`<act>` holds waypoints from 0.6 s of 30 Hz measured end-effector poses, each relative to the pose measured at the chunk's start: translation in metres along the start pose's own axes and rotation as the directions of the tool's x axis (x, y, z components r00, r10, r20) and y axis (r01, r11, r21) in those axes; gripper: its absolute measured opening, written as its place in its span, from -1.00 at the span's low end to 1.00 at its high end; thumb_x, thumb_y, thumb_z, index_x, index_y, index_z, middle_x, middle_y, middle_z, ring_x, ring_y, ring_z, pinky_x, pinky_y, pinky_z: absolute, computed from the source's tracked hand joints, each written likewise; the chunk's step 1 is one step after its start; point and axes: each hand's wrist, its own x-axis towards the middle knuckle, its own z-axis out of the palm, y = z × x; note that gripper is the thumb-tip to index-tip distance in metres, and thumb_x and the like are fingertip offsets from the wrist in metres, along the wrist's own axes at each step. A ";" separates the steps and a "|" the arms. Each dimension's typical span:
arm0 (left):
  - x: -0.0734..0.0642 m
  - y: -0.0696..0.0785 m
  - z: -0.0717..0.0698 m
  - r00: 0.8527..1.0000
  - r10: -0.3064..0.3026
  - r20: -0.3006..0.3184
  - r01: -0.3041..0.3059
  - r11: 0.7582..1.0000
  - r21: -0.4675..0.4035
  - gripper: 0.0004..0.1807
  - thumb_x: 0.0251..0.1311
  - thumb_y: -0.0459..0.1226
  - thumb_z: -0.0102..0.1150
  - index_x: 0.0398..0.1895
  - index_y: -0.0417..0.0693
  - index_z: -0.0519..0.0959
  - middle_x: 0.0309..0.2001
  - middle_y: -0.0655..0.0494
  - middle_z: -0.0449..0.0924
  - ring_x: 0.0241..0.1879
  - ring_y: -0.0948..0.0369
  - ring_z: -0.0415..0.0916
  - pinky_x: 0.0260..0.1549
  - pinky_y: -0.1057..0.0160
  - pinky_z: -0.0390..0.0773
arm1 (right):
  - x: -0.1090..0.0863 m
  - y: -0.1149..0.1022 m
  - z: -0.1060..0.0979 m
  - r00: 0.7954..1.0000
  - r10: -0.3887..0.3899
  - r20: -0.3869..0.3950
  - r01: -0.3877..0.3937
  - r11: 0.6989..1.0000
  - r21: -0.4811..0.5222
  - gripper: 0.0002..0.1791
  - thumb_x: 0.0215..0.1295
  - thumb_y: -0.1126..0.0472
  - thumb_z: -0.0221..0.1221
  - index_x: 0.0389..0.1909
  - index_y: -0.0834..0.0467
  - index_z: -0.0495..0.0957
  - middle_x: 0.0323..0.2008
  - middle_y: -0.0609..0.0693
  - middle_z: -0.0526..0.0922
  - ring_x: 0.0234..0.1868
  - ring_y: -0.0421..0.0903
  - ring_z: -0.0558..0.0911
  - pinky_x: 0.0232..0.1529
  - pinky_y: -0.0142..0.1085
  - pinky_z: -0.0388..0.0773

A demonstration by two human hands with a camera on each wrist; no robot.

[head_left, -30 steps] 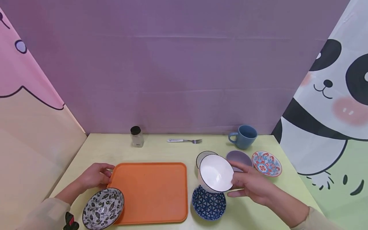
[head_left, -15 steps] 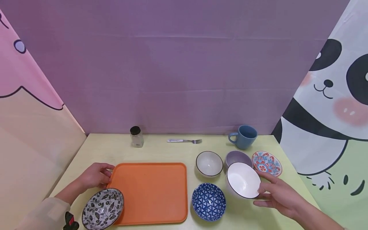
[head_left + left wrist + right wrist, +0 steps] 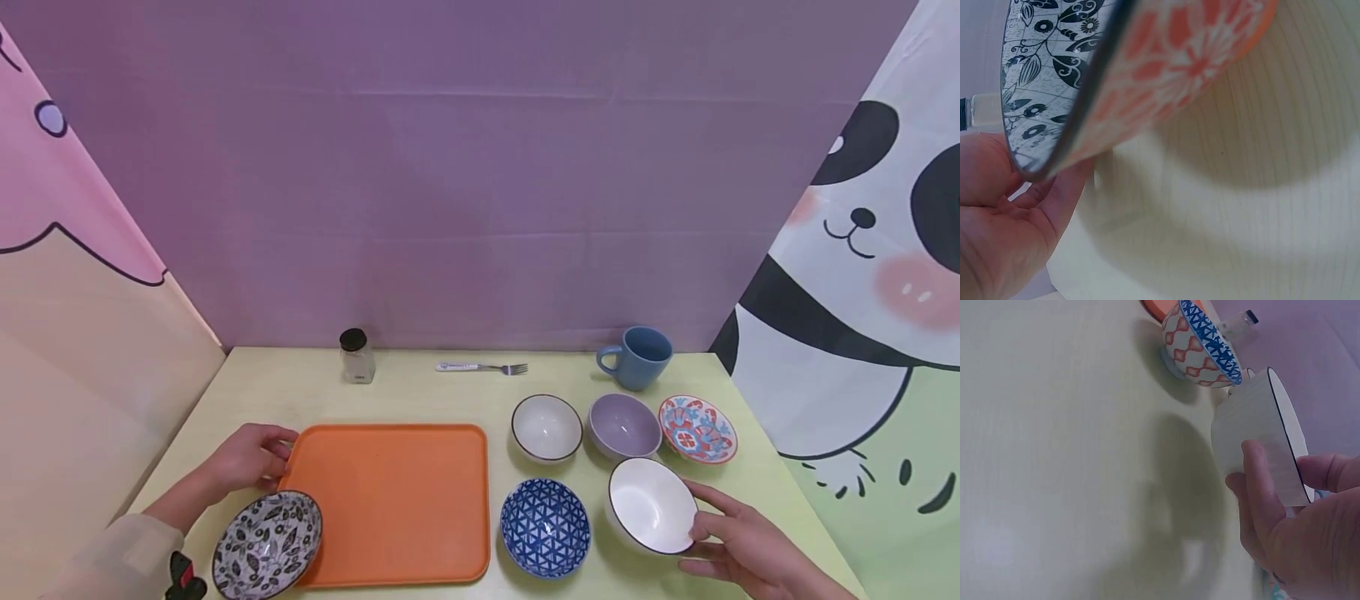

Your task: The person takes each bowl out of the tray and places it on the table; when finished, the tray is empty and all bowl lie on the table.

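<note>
My right hand point(image 3: 750, 542) grips a white bowl point(image 3: 651, 506) with a dark rim by its right side. In the right wrist view the bowl point(image 3: 1260, 431) is tilted above its shadow, thumb at the rim and fingers spread under its outer wall. My left hand point(image 3: 251, 457) lies at the left edge of an orange tray point(image 3: 390, 500), its fingers curled at that edge. Near it, a black-and-white floral bowl point(image 3: 267, 546) leans over the tray's front left corner. In the left wrist view this bowl point(image 3: 1116, 81) covers the fingertips.
A blue patterned bowl point(image 3: 546, 528), a grey-white bowl point(image 3: 547, 427) and a purple bowl point(image 3: 624, 425) stand right of the tray. Behind are a red-blue patterned dish point(image 3: 697, 429), a blue mug point(image 3: 636, 358), a fork point(image 3: 480, 368) and a black-capped jar point(image 3: 357, 357). A purple wall point(image 3: 465, 167) closes the back.
My right hand has carried the white bowl rightward and toward me, from over the blue patterned bowl to its right side, uncovering the grey-white and purple bowls. The left hand has stayed still.
</note>
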 end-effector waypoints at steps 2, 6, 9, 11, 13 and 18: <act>0.000 0.000 0.000 1.000 -0.003 0.000 0.003 1.000 -0.003 -0.44 0.21 -0.53 0.14 0.31 -0.54 0.36 -0.14 -0.19 0.60 -0.36 0.07 0.61 -0.36 0.06 0.76 | 0.001 0.004 0.001 1.000 0.001 0.002 -0.001 1.000 0.007 -0.06 0.34 0.34 0.09 0.63 0.25 -0.22 0.00 0.11 0.57 -0.08 0.05 0.70 0.04 0.01 0.71; 0.001 0.000 -0.001 1.000 -0.017 -0.009 0.017 1.000 0.001 -0.47 0.26 -0.51 0.12 0.30 -0.53 0.36 -0.14 -0.18 0.60 -0.36 0.08 0.60 -0.38 0.06 0.76 | 0.002 0.012 0.002 1.000 0.021 -0.002 -0.021 1.000 0.017 -0.07 0.33 0.34 0.12 0.62 0.26 -0.16 -0.03 0.11 0.59 -0.11 0.04 0.70 0.02 -0.01 0.72; 0.002 0.001 -0.001 1.000 -0.023 -0.017 0.023 1.000 0.007 -0.49 0.28 -0.50 0.13 0.30 -0.52 0.36 -0.16 -0.17 0.59 -0.37 0.08 0.60 -0.39 0.06 0.76 | 0.003 0.016 0.002 1.000 0.020 0.009 -0.020 1.000 0.013 -0.09 0.32 0.34 0.11 0.61 0.28 -0.13 -0.06 0.10 0.62 -0.11 0.03 0.71 0.00 -0.03 0.72; 0.003 0.001 -0.001 1.000 -0.025 -0.020 0.025 1.000 0.011 -0.49 0.28 -0.50 0.14 0.29 -0.51 0.36 -0.16 -0.17 0.58 -0.37 0.08 0.59 -0.40 0.06 0.76 | 0.003 0.018 0.002 1.000 0.006 0.028 -0.006 1.000 0.009 -0.11 0.33 0.35 0.10 0.60 0.29 -0.12 -0.07 0.09 0.64 -0.11 0.03 0.71 -0.01 -0.04 0.73; 0.003 0.001 -0.001 0.999 -0.026 -0.020 0.026 1.000 0.014 -0.49 0.28 -0.50 0.14 0.28 -0.51 0.37 -0.17 -0.16 0.58 -0.37 0.08 0.59 -0.40 0.06 0.76 | 0.004 0.020 0.002 0.999 -0.007 0.046 0.007 1.000 0.008 -0.12 0.33 0.36 0.08 0.60 0.30 -0.10 -0.08 0.09 0.65 -0.10 0.02 0.72 -0.02 -0.04 0.73; 0.004 0.000 0.000 1.000 -0.023 -0.017 0.023 1.000 0.012 -0.50 0.27 -0.49 0.16 0.27 -0.50 0.37 -0.19 -0.15 0.57 -0.37 0.08 0.59 -0.41 0.06 0.76 | 0.006 0.023 0.002 0.999 -0.009 0.047 0.009 1.000 0.004 -0.13 0.32 0.36 0.08 0.60 0.28 -0.08 -0.07 0.09 0.65 -0.10 0.03 0.72 -0.04 -0.05 0.74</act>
